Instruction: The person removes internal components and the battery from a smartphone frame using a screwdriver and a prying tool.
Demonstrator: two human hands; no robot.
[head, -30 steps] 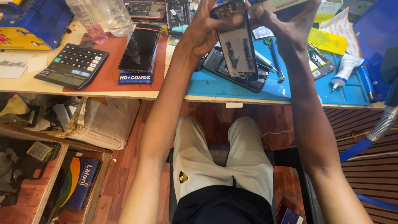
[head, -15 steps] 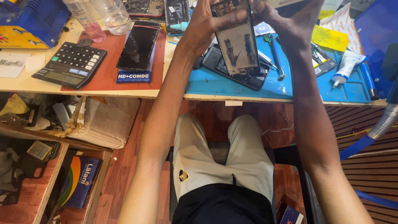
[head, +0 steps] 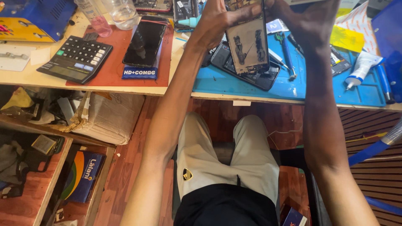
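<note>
The head view looks down at a workbench and the person's lap. Both hands are raised above the blue mat (head: 234, 86) and hold one phone panel (head: 248, 45) between them. The panel is a thin dark rectangle with a black rim. The side that faces the camera is greyish and worn, with dark strips of glue or residue running along it. Its long axis runs away from the person, almost vertical in the picture, and the top end is cut by the frame edge. The panel is tilted, so the near end hangs lower over the mat.

The left hand (head: 215, 25) grips the left edge near the top; the thumb lies across the face and the fingers are curled behind. The right hand (head: 310, 25) holds the right edge, with the fingers closed around it. How the fingertips sit behind the panel I cannot tell.

Under the panel, on the mat, lies a dark phone body (head: 243, 73). Just right of it lie tweezers (head: 278, 58) and a blue tool (head: 288, 56). A white tube (head: 360, 69) lies further right.

On the red mat (head: 106, 67) to the left lie a black phone (head: 144, 44) and a calculator (head: 75, 58). Two clear bottles (head: 106, 14) stand behind them; what is in them is not clear.
</note>
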